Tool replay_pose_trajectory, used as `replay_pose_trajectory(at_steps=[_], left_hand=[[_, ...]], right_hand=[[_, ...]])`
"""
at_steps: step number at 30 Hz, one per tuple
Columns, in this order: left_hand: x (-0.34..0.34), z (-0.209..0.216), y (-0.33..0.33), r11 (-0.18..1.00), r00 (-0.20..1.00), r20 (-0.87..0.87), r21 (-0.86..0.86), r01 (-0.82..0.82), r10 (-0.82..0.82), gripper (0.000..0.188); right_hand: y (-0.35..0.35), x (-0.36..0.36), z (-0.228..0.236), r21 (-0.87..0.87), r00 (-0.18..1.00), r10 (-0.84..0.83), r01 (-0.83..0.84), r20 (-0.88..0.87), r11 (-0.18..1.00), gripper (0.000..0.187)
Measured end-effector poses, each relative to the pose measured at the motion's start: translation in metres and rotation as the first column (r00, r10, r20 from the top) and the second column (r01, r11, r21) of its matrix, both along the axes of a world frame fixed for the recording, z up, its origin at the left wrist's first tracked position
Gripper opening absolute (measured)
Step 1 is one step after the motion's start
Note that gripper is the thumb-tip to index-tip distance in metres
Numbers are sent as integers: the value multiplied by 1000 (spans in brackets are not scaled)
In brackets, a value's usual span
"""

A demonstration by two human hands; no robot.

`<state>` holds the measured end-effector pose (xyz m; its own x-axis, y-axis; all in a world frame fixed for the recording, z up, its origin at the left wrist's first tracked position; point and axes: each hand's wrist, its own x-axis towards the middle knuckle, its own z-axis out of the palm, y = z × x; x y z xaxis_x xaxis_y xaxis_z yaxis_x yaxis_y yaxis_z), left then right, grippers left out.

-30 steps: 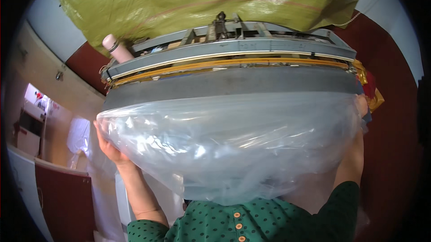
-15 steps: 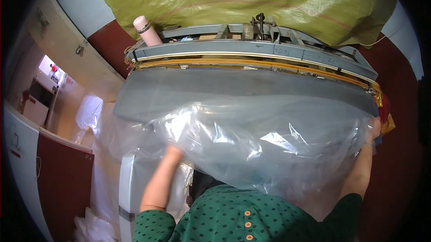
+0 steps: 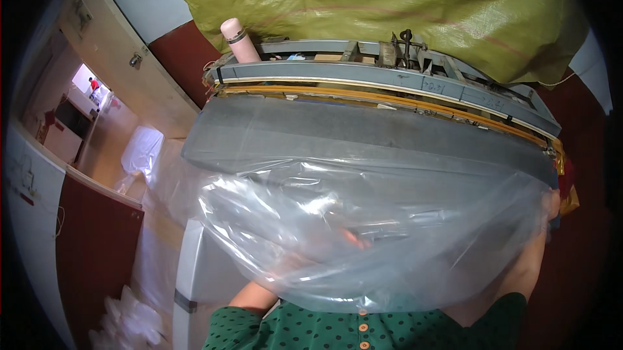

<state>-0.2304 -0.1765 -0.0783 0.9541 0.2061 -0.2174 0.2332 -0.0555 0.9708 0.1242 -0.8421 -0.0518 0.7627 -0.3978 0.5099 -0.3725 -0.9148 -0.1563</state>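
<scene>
A large sheet of clear plastic film [image 3: 402,220] drapes over the front of a grey padded work surface [image 3: 350,126] and hangs down to my green dotted shirt. My left hand [image 3: 324,246] shows only through the film, reaching in beneath it toward the middle; it is smeared and its fingers cannot be read. At the surface's right end, my right hand [image 3: 551,204] is closed on the film's edge, with creases running from it across the sheet. Part of that hand is hidden behind the plastic.
Behind the surface runs a grey metal sealing frame [image 3: 389,79] with orange strips. A pink flask [image 3: 240,41] stands at its left end. Yellow-green woven sheeting [image 3: 389,6] hangs at the back. An open door [image 3: 123,45] and bundled clear plastic [image 3: 130,317] lie to the left.
My left hand has moved right and under the film, pulling the sheet's near edge lower over my shirt. My right hand stays at the right end. The whole view has shifted slightly.
</scene>
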Motion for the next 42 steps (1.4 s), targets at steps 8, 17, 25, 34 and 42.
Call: replay_pose_trajectory(at_steps=[8, 17, 25, 34, 42], left_hand=[[-21, 60, 191, 914, 943, -58, 274, -301, 328, 33], [-36, 299, 443, 451, 343, 828, 125, -884, 443, 32], [-25, 136, 294, 214, 681, -666, 744, 633, 303, 62], [26, 146, 246, 154, 972, -41, 988, 5, 230, 25], [67, 127, 286, 316, 985, 17, 948, 38, -172, 16]], right_hand=[[-37, -7, -19, -43, 955, 248, -245, 161, 969, 28], [-72, 15, -24, 113, 981, 179, -186, 70, 976, 33], [-21, 16, -29, 380, 929, 124, -262, 349, 887, 29], [-22, 0, -16, 173, 997, 47, -58, 67, 983, 31], [-17, 9, -12, 89, 996, 91, -93, 21, 992, 33]])
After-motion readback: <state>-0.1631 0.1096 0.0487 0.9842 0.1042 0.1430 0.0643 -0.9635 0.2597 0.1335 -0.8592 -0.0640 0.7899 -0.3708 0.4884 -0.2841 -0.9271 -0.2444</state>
